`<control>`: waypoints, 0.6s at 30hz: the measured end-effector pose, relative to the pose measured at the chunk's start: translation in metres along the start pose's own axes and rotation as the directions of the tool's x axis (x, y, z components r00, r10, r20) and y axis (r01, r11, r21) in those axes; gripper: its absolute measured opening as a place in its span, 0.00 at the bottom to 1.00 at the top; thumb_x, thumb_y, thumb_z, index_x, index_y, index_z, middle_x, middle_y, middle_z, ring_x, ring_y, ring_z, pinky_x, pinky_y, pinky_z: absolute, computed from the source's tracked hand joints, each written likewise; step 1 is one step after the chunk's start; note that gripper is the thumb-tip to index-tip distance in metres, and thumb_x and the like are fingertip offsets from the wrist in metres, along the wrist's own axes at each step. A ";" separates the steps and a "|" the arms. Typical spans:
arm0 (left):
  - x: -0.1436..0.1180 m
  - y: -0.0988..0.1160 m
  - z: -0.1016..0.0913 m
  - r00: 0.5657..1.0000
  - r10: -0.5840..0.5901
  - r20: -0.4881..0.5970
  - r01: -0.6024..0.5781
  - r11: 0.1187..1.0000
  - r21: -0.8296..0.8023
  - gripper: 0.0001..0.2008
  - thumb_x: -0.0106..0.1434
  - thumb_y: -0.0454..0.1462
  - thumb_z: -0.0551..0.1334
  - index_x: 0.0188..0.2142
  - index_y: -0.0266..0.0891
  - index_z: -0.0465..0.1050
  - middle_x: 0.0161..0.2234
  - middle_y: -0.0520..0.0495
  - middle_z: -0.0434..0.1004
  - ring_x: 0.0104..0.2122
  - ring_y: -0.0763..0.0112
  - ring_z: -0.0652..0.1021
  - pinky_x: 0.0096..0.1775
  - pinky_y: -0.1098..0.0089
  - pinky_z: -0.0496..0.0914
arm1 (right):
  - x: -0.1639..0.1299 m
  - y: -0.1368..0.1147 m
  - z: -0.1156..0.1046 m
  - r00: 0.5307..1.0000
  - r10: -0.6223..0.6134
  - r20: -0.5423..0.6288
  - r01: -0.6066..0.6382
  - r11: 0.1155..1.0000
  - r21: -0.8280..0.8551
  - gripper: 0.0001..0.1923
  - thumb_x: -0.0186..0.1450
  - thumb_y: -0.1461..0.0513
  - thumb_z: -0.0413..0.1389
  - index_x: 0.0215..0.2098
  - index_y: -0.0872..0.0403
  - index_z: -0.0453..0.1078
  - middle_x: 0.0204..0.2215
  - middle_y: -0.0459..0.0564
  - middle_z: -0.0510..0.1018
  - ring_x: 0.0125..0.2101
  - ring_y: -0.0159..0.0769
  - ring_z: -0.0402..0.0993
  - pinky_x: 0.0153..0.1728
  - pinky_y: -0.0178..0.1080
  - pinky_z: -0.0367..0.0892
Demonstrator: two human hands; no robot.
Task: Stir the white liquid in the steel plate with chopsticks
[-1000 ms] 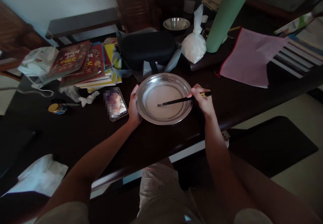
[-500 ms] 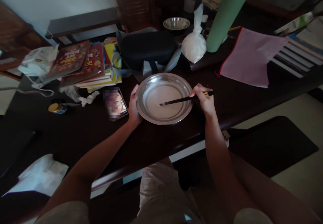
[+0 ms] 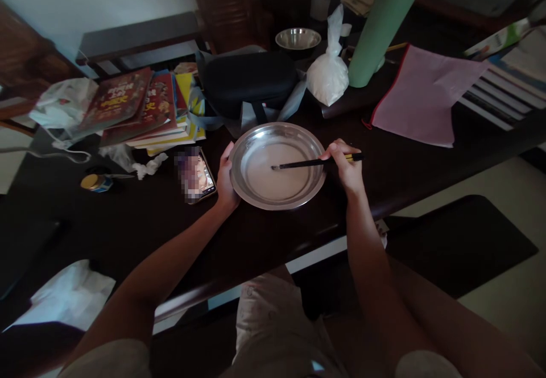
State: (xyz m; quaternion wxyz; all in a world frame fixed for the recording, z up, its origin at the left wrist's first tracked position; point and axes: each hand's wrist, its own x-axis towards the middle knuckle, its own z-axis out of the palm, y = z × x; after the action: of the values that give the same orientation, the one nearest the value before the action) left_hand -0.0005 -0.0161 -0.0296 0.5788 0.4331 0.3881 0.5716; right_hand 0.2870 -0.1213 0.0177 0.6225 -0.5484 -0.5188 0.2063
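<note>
Near edge of dark table (image 3: 128,224) | steel plate (image 3: 256,139) steadied at 9 o'clock rim by left hand (image 3: 226,182), clasped | black chopsticks (image 3: 307,163) pinched by right hand (image 3: 347,167) at 3 o'clock, long axis running toward 9, tips over pale liquid | phone (image 3: 197,174) beside left hand | books (image 3: 140,105) beyond at 10 o'clock.

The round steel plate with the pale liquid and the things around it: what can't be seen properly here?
- Head view: the round steel plate holds pale liquid; dim light hides what it is.
- Smartphone beside the left hand: screen blurred.
- Black chopsticks in the right hand: one or two, too thin to tell.
- Green cylinder: top cut off by the frame edge.
</note>
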 end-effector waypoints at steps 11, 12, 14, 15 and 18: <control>0.002 -0.001 -0.002 1.000 -0.027 0.002 0.027 1.000 -0.010 0.23 0.67 0.52 0.70 0.58 0.51 0.81 0.67 0.45 0.82 0.76 0.46 0.69 0.74 0.50 0.68 | -0.001 -0.001 0.000 0.999 0.020 0.034 -0.020 1.000 0.007 0.32 0.70 0.33 0.60 0.22 0.45 0.78 0.24 0.47 0.80 0.31 0.41 0.76 0.44 0.52 0.75; 0.002 -0.001 -0.002 1.000 -0.030 0.000 0.030 0.999 -0.010 0.23 0.67 0.52 0.70 0.58 0.51 0.80 0.67 0.45 0.81 0.76 0.46 0.69 0.74 0.50 0.68 | -0.001 -0.001 0.000 0.998 0.019 0.053 -0.019 1.000 0.001 0.31 0.69 0.33 0.61 0.22 0.45 0.78 0.25 0.47 0.81 0.33 0.41 0.77 0.44 0.51 0.75; 0.002 -0.002 -0.002 0.999 -0.036 -0.009 0.036 0.999 -0.010 0.23 0.66 0.51 0.71 0.59 0.50 0.80 0.68 0.45 0.81 0.76 0.47 0.70 0.74 0.51 0.68 | 0.000 -0.002 0.001 0.999 0.001 0.039 -0.001 1.000 -0.021 0.32 0.68 0.32 0.61 0.22 0.45 0.79 0.25 0.47 0.82 0.34 0.42 0.77 0.45 0.51 0.75; 0.002 -0.002 -0.002 0.999 -0.036 -0.012 0.036 0.999 -0.011 0.24 0.66 0.51 0.71 0.59 0.50 0.81 0.68 0.45 0.81 0.75 0.48 0.71 0.74 0.51 0.68 | 0.000 -0.001 0.001 1.000 -0.007 0.011 0.007 1.000 -0.023 0.32 0.68 0.32 0.61 0.22 0.45 0.79 0.24 0.47 0.81 0.34 0.42 0.77 0.45 0.51 0.75; 0.002 -0.002 -0.003 1.000 -0.027 0.001 0.027 1.000 -0.016 0.25 0.66 0.52 0.71 0.59 0.51 0.81 0.67 0.47 0.82 0.74 0.48 0.72 0.74 0.52 0.67 | 0.000 0.000 0.000 1.000 0.007 -0.014 -0.007 1.000 0.017 0.32 0.70 0.33 0.60 0.21 0.46 0.78 0.23 0.46 0.80 0.31 0.41 0.76 0.43 0.50 0.74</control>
State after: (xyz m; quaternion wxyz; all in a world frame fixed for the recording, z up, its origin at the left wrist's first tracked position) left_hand -0.0028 -0.0136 -0.0326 0.5900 0.4233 0.3892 0.5668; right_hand 0.2866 -0.1212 0.0179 0.6302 -0.5463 -0.5107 0.2088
